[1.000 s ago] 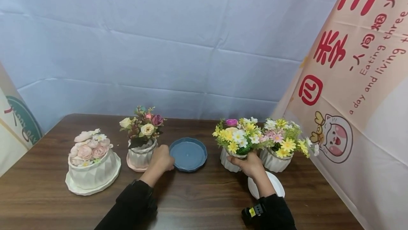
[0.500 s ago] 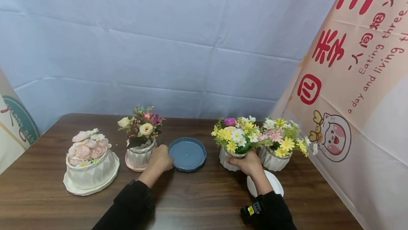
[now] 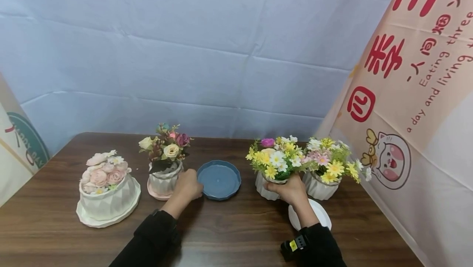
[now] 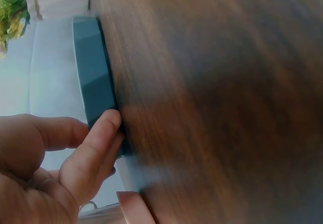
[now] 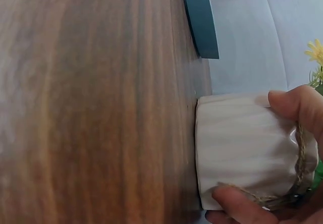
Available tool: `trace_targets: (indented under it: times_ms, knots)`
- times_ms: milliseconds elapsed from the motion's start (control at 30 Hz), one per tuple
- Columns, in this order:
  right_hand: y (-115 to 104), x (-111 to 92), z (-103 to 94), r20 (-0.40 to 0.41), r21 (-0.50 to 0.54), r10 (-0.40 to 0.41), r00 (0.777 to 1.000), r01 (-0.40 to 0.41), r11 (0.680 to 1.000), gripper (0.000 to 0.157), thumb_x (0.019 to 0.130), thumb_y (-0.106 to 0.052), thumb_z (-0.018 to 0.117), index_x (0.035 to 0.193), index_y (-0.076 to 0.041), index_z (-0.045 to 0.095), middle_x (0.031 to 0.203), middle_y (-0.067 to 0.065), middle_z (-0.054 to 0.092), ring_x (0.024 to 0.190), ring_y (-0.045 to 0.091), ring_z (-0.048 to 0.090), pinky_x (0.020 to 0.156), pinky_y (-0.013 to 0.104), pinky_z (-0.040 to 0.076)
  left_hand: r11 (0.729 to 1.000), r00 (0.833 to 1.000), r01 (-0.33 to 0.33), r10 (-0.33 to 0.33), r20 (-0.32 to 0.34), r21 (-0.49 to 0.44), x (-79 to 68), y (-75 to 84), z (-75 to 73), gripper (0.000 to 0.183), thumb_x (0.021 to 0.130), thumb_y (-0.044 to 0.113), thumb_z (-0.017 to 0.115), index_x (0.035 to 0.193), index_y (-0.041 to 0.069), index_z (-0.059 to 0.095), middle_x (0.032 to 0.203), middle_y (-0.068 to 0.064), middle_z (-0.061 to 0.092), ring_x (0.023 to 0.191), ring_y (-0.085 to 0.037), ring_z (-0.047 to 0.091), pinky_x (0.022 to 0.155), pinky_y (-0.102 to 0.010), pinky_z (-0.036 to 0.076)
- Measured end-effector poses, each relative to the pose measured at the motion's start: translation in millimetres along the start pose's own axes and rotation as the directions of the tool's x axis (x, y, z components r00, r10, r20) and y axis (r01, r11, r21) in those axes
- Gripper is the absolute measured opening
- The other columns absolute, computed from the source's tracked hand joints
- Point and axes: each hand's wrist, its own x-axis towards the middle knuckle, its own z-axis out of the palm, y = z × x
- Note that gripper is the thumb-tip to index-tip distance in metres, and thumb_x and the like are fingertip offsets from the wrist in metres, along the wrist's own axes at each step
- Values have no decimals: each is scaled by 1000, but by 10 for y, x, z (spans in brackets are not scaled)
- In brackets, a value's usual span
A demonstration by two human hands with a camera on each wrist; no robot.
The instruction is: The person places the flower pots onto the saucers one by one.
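Between the thumb and fingers of my left hand [image 3: 187, 185] the rim of a round blue plant saucer [image 3: 219, 179] is pinched. In the left wrist view the saucer [image 4: 93, 67] lies low on the wood, thumb and fingers at its near edge. My right hand [image 3: 292, 192] grips a white ribbed flowerpot [image 3: 263, 187] holding yellow and white artificial flowers [image 3: 275, 158]. Twine [image 5: 301, 153] circles the pot's upper part in the right wrist view, where its base is right at the tabletop. The far side of the pot is hidden.
Behind my left hand, a pot of roses [image 3: 164, 181] stands on a pink saucer [image 3: 156, 195]. Far left, a pot of pale peonies [image 3: 107, 201] sits on a cream saucer [image 3: 97, 222]. To the right are another flowerpot [image 3: 320, 187] and a white saucer [image 3: 322, 215], partly under my forearm.
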Motion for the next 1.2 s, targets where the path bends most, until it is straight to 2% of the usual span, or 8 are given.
trace_targets:
  times_ms: [233,433,633,833,1200]
  knots:
    - [-59,-28,-11,1,11,-9,1000,9,1000,87,67,-33,83,132,5,40,119,25,52,94,33,56,73,43,48,1000,1000,7,-7,-6,-12,-2,-4,8,4,74,-2,58,74,-3,61,53,-3,56,44,-13,56,47,-26,46]
    - [-155,-30,-63,-6,37,-30,1000,31,999,91,67,-34,82,135,3,35,124,25,49,100,35,55,77,44,48,1000,1000,-8,8,-8,-2,5,-12,14,6,75,-1,58,71,-2,61,50,-2,56,44,-13,55,48,-27,46]
    - [-178,-35,-68,7,61,-16,1000,15,998,90,67,-34,82,135,2,35,120,25,51,86,30,59,69,39,50,1000,1000,1,-1,12,-10,-1,-9,3,5,76,-2,57,72,-2,61,51,-3,56,45,-14,55,47,-27,46]
    - [-173,-45,-57,-6,41,-37,999,37,998,91,68,-39,81,134,5,37,124,26,49,102,34,54,77,44,47,1000,1000,6,-6,19,-3,-10,-5,-16,4,76,-1,58,74,-3,61,54,-3,56,47,-15,55,48,-28,46]
    - [-199,-57,-24,4,51,-44,999,43,998,92,68,-41,80,136,3,36,127,26,48,106,35,53,80,45,47,1000,1000,-1,1,15,-8,-17,-9,-11,4,76,-1,57,76,-4,61,55,-4,56,46,-16,55,49,-28,45]
